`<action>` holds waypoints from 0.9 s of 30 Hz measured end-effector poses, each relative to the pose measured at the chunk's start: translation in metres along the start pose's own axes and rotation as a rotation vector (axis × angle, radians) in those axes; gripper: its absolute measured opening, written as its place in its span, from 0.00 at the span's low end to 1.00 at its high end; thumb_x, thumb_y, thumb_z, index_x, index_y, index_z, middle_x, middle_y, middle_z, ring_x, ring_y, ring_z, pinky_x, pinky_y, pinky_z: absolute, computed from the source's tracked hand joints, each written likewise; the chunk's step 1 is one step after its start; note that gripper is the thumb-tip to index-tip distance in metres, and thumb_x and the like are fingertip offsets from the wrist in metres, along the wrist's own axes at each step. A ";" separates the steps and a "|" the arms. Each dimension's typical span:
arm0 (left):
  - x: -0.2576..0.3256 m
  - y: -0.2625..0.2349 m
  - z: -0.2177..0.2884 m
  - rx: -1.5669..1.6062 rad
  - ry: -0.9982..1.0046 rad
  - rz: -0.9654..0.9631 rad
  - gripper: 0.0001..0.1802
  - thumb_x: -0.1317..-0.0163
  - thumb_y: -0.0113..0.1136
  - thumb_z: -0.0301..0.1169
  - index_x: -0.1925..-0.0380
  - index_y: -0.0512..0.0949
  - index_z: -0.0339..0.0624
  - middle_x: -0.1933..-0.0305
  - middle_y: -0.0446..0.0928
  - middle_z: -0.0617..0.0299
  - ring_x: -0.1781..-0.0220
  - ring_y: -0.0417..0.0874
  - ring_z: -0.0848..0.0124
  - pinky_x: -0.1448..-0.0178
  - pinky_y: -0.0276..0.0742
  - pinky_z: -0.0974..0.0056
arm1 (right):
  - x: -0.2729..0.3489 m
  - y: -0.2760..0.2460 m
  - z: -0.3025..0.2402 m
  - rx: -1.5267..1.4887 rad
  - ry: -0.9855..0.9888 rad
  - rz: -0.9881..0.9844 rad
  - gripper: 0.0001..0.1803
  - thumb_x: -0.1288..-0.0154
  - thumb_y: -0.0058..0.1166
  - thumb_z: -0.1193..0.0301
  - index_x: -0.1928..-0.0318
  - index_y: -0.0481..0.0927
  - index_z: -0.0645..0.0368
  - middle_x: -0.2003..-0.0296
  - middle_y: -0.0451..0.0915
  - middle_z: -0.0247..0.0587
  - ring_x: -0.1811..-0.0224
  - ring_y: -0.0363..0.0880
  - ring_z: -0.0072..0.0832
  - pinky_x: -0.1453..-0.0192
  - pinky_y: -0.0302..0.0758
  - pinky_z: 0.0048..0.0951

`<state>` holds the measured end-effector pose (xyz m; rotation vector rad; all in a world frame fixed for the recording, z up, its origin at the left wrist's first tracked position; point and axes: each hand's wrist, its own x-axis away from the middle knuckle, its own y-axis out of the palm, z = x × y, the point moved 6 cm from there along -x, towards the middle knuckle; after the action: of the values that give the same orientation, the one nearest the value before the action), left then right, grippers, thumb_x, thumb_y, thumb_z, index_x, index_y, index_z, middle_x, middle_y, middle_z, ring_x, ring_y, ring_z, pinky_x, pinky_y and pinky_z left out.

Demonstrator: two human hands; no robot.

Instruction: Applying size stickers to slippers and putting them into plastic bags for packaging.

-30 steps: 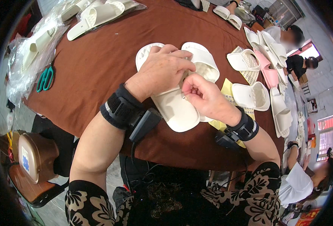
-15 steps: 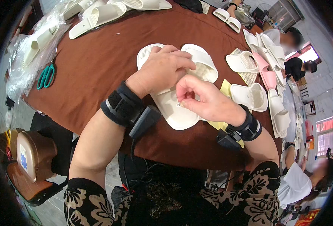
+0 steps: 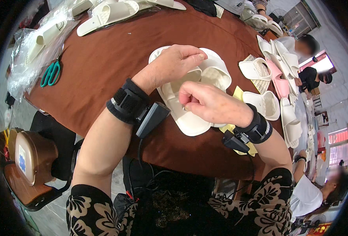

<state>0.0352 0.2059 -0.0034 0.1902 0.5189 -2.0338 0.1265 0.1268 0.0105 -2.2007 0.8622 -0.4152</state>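
Though close together, hands point(image 3: 174, 67) point(image 3: 215, 103) oppositely angled and curled over white slippers point(image 3: 193, 122).

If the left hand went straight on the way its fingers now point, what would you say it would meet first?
The left hand would probably meet the white slipper just right of its fingertips, though depth is unclear and it might pass above it.

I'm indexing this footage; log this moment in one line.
left hand: over white slippers; right hand: over one slipper's heel; scissors: on brown cloth
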 end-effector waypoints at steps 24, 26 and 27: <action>-0.003 0.001 0.001 -0.147 0.064 0.013 0.16 0.35 0.55 0.38 0.55 0.81 0.38 0.59 0.83 0.56 0.57 0.82 0.69 0.50 0.76 0.66 | 0.012 -0.008 0.002 -0.244 0.001 0.039 0.12 0.45 0.42 0.86 0.61 0.73 0.62 0.65 0.74 0.33 0.59 0.74 0.22 0.51 0.71 0.24; -0.003 0.001 -0.001 -0.170 0.051 -0.008 0.16 0.32 0.54 0.36 0.54 0.80 0.35 0.58 0.83 0.59 0.56 0.80 0.74 0.49 0.75 0.68 | 0.014 -0.007 -0.002 -0.184 -0.036 0.068 0.12 0.46 0.41 0.87 0.63 0.74 0.63 0.65 0.76 0.35 0.58 0.75 0.23 0.50 0.71 0.24; -0.003 0.001 -0.002 -0.140 0.051 -0.004 0.16 0.32 0.54 0.36 0.54 0.80 0.35 0.58 0.83 0.59 0.56 0.80 0.74 0.49 0.75 0.68 | 0.014 -0.006 0.000 -0.184 -0.034 0.069 0.12 0.46 0.41 0.87 0.63 0.74 0.63 0.65 0.76 0.35 0.58 0.75 0.23 0.50 0.71 0.24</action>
<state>0.0373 0.2085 -0.0044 0.1566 0.6919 -1.9923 0.1392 0.1201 0.0150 -2.3305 0.9885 -0.2742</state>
